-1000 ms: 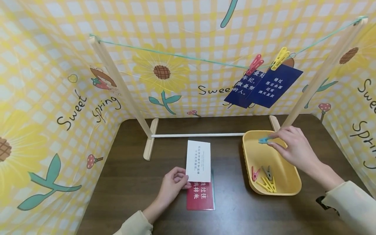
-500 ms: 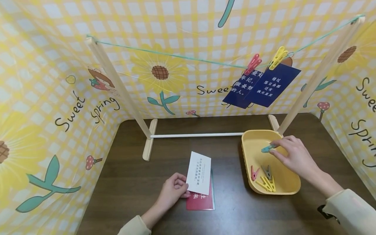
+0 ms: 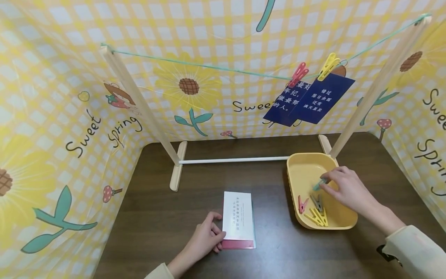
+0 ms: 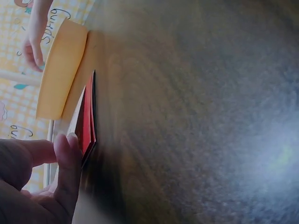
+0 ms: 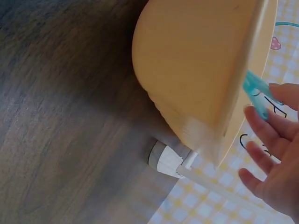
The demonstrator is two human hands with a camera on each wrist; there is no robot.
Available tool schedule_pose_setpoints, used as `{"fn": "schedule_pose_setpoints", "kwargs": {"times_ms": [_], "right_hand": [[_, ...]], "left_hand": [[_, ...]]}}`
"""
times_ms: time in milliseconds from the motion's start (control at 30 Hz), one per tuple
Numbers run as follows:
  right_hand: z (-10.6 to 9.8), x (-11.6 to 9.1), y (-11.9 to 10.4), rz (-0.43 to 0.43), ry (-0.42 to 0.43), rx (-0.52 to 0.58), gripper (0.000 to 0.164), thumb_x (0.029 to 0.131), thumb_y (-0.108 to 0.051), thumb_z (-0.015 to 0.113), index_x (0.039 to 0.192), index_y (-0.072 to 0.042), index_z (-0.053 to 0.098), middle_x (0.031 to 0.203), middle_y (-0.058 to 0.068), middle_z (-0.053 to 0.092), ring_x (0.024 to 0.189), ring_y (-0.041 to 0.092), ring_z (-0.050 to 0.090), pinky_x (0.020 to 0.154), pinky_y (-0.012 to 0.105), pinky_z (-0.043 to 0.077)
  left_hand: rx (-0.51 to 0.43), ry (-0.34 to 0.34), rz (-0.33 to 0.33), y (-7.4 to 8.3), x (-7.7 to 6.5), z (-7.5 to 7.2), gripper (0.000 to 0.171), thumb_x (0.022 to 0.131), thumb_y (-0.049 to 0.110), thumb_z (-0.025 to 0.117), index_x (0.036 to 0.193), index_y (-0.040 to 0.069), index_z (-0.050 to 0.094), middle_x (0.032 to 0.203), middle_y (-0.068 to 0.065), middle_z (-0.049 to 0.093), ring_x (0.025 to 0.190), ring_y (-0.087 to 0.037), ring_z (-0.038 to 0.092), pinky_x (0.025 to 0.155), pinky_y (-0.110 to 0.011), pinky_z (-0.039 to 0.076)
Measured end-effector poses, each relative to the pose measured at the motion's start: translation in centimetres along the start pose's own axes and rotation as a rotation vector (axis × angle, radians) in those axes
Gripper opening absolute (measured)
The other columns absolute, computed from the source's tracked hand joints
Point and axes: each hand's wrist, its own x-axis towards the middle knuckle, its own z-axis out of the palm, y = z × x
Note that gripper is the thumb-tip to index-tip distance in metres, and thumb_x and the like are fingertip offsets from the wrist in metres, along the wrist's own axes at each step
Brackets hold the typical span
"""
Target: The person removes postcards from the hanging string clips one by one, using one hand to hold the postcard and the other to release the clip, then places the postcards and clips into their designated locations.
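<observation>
My left hand point(image 3: 205, 237) pinches the lower left edge of a white card point(image 3: 238, 217) printed with text. That card lies over a red card point(image 3: 237, 244), which shows below it. In the left wrist view the white card tilts up slightly from the red cards point(image 4: 87, 116). Over the yellow basket point(image 3: 292, 186), my right hand point(image 3: 350, 192) pinches a teal clothespin point(image 3: 319, 184) between thumb and fingertips. Inside the basket lie a pink clothespin point(image 3: 302, 204), a grey clothespin point(image 3: 316, 202) and yellow clothespins point(image 3: 318, 217).
Behind stands a wooden frame point(image 3: 139, 100) with a green string point(image 3: 195, 64). A red clothespin point(image 3: 298, 74) and a yellow clothespin point(image 3: 328, 66) hold two dark blue cards point(image 3: 324, 99) on it. A white rod point(image 3: 233, 159) joins the frame's feet.
My left hand has brought the white card down and nearer, so it covers most of the red one. My right hand has lowered the teal clothespin slightly over the basket.
</observation>
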Motion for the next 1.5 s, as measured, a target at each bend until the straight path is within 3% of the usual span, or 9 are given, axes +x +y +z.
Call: {"fn": "schedule_pose_setpoints", "kwargs": {"times_ms": [233,367,500,700,933,1500], "right_hand": [[0.0,-0.6,0.4,-0.006,-0.137,-0.098,0.017,0.086,-0.018,0.083,0.097,-0.006,0.079,0.095,0.011,0.076,0.106,0.044,0.061,0.093,0.070,0.042],[0.2,-1.0,0.7,-0.029,-0.181,-0.149,0.014,0.085,-0.019,0.083,0.095,-0.009,0.080,0.094,0.008,0.078,0.109,0.046,0.061,0.101,0.074,0.037],[0.5,-1.2,1.0,-0.065,-0.173,-0.188,0.014,0.081,-0.017,0.087,0.088,-0.011,0.077,0.088,0.003,0.077,0.108,0.048,0.063,0.103,0.078,0.034],[0.9,-1.4,1.2,-0.078,-0.156,-0.211,0.030,0.077,-0.017,0.091,0.076,-0.016,0.060,0.069,-0.003,0.067,0.108,0.051,0.065,0.107,0.079,0.029],[1.4,-1.5,0.9,-0.064,-0.174,-0.233,0.042,0.082,-0.019,0.087,0.068,-0.019,0.047,0.057,-0.006,0.055,0.114,0.051,0.062,0.111,0.080,0.022],[2.1,-1.6,0.3,-0.034,-0.220,-0.313,0.044,0.084,-0.019,0.086,0.066,-0.019,0.045,0.061,-0.006,0.057,0.116,0.045,0.061,0.112,0.082,0.018]], "left_hand": [[0.071,-0.044,-0.019,-0.3,-0.2,-0.1,0.025,0.089,0.004,0.075,0.106,-0.003,0.057,0.065,-0.004,0.070,0.046,-0.011,0.063,0.044,-0.026,0.055],[0.097,-0.069,-0.015,-0.3,-0.3,-0.2,0.017,0.091,0.008,0.075,0.096,0.000,0.060,0.063,-0.003,0.069,0.046,-0.010,0.062,0.043,-0.026,0.054],[0.106,-0.086,-0.016,-0.3,-0.4,-0.4,0.016,0.093,0.012,0.075,0.088,0.004,0.061,0.062,-0.002,0.068,0.046,-0.010,0.062,0.043,-0.025,0.054],[0.122,-0.105,-0.027,-0.3,-0.2,-0.7,0.019,0.094,0.014,0.075,0.084,0.006,0.062,0.061,-0.001,0.069,0.047,-0.009,0.063,0.044,-0.023,0.054],[0.158,-0.117,-0.022,0.1,0.0,-0.8,0.022,0.096,0.017,0.073,0.080,0.008,0.061,0.059,-0.001,0.066,0.046,-0.009,0.061,0.043,-0.024,0.053],[0.156,-0.126,-0.020,-0.5,-0.3,-0.6,0.022,0.095,0.017,0.075,0.080,0.008,0.062,0.059,0.000,0.066,0.045,-0.009,0.061,0.043,-0.023,0.052]]}}
